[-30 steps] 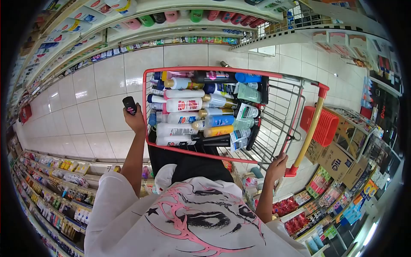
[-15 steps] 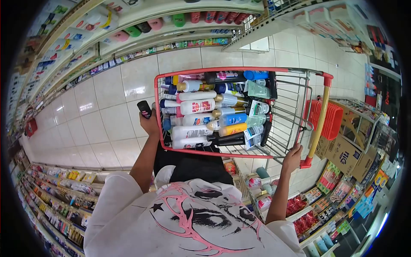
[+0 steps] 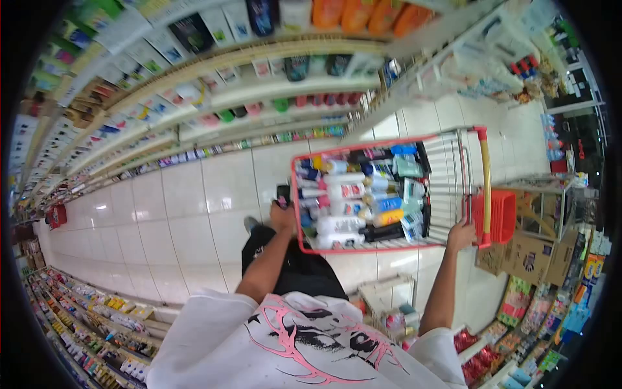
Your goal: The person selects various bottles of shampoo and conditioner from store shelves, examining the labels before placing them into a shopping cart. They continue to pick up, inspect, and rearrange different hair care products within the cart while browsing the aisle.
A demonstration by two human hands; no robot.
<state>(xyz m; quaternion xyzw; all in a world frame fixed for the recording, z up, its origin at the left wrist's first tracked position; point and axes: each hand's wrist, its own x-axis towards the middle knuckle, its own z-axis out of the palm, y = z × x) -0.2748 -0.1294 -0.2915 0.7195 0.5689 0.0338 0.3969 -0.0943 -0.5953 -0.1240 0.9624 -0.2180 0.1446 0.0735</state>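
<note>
My left hand [image 3: 282,217] is closed around a small black bottle [image 3: 283,192], held upright just off the front end of the shopping cart [image 3: 296,206]. At the other end, my right hand [image 3: 460,235] grips the cart's rear corner, close to the yellow push bar [image 3: 486,181]. Between the hands, the wire basket holds many toiletries lying on their sides. Among them are white bottles [image 3: 341,224], a blue bottle [image 3: 388,205], an orange-yellow bottle [image 3: 389,218] and pale green tubes [image 3: 409,168]. The black bottle's label is too blurred to read.
Shelves of bottles and packs [image 3: 259,97] run along the far side of the tiled aisle [image 3: 188,214]. More stocked shelves [image 3: 97,318] lie at the lower left. Red stacked baskets [image 3: 502,217] and cardboard boxes [image 3: 528,256] stand beyond the push bar.
My view has tilted up, bringing more upper shelving in. The cart appears lower and further right. My left hand, with the black bottle, is now closer to the cart's front end.
</note>
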